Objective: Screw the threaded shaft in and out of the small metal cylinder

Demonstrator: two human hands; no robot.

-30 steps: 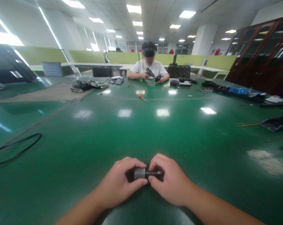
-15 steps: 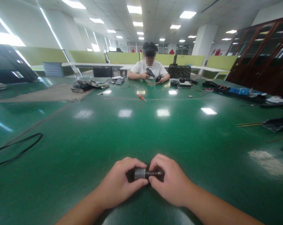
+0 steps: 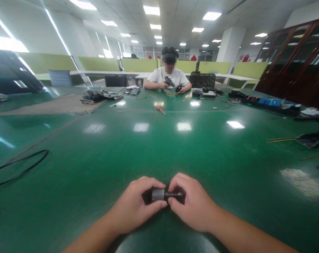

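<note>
A metal part with a thick grey cylinder (image 3: 158, 194) and a thinner dark ringed shaft (image 3: 174, 194) lies level between my hands, just above or on the green table; which of the two I cannot tell. My left hand (image 3: 138, 202) is closed around the cylinder, thumb on the near side and fingers on the far side. The shaft points right, into the curve of my right hand (image 3: 192, 203), whose thumb and fingertips close on it near the cylinder. The fingers of both hands partly cover the part.
Across the green table (image 3: 138, 151) lies a red screwdriver (image 3: 159, 109). Beyond it a co-worker (image 3: 168, 75) holds a power drill (image 3: 169, 81). A black cable (image 3: 30, 167) loops at left. Electronic parts (image 3: 98, 95) pile up far left, and a long black tray (image 3: 270, 105) stands at right.
</note>
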